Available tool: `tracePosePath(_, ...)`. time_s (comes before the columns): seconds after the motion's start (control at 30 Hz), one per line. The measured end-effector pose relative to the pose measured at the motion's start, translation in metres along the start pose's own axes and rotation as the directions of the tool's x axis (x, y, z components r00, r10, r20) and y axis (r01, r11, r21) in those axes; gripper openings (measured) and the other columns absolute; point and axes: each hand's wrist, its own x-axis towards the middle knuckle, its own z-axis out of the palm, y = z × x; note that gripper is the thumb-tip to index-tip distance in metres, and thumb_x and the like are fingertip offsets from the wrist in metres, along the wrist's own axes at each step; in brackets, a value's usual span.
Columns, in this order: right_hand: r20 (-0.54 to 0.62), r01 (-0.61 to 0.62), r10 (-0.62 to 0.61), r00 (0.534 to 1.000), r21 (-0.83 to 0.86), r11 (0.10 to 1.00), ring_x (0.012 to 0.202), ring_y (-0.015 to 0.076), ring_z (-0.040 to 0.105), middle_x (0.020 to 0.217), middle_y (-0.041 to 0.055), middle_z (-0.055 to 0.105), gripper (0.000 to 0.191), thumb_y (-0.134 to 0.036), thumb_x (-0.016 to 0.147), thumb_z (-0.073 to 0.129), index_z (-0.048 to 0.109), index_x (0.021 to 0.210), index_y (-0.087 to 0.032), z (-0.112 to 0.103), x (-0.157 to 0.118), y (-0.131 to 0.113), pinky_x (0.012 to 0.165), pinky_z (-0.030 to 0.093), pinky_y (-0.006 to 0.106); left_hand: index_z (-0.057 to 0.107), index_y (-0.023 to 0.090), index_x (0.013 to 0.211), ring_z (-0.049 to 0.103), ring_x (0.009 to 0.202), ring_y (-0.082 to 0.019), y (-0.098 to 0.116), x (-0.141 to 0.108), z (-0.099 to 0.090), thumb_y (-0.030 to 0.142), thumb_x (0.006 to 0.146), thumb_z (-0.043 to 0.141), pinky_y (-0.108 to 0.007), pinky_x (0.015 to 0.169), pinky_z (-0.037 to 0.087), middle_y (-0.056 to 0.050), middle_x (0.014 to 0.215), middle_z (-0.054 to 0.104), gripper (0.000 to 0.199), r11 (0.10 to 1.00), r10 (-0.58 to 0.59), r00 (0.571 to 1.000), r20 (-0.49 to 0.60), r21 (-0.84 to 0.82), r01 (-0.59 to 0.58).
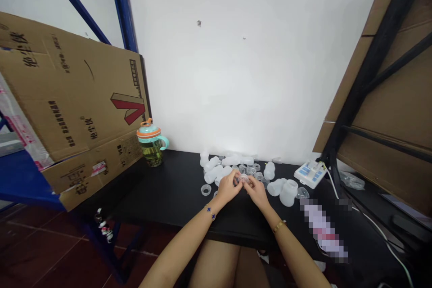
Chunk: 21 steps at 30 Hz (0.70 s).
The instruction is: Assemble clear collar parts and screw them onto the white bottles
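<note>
My left hand (230,185) and my right hand (255,190) meet above the black table, both closed by the fingertips on a small translucent ring-shaped bottle part (243,178). Fingers cover much of it, so its exact form is hard to see. Just beyond my hands lies a loose pile of milky white plastic bottles (213,174), mixed with clear rings and caps. One loose clear ring (205,190) rests left of my left hand. To the right of my right hand a wide white bottle (289,192) stands beside a clear cap (303,193).
A lidded jug of greenish liquid (150,148) stands at the back left beside a large cardboard box (77,99). At the right are a white power strip (310,173) with cables and a pixelated flat object (324,230). The black tabletop (148,193) meets a white wall.
</note>
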Motion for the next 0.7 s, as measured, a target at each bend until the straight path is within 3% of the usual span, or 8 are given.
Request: tracePosePath(0.7, -0.041, 0.033, -0.038, 0.998, -0.121, 0.992, 0.054, 0.0168, 0.054, 0.060, -0.0006, 0.060, 0.029, -0.044, 0.090, 0.053, 0.065, 0.081, -0.020, -0.0002, -0.0002, -0.0030, 0.053, 0.036, 0.025, 0.058, 0.024, 0.106, 0.064, 0.065, -0.014, 0.0008, 0.0006, -0.0001, 0.027, 0.084, 0.058, -0.025, 0.062, 0.045, 0.002, 0.088, 0.068, 0.022, 1.000, -0.017, 1.000, 0.003, 0.025, 0.017)
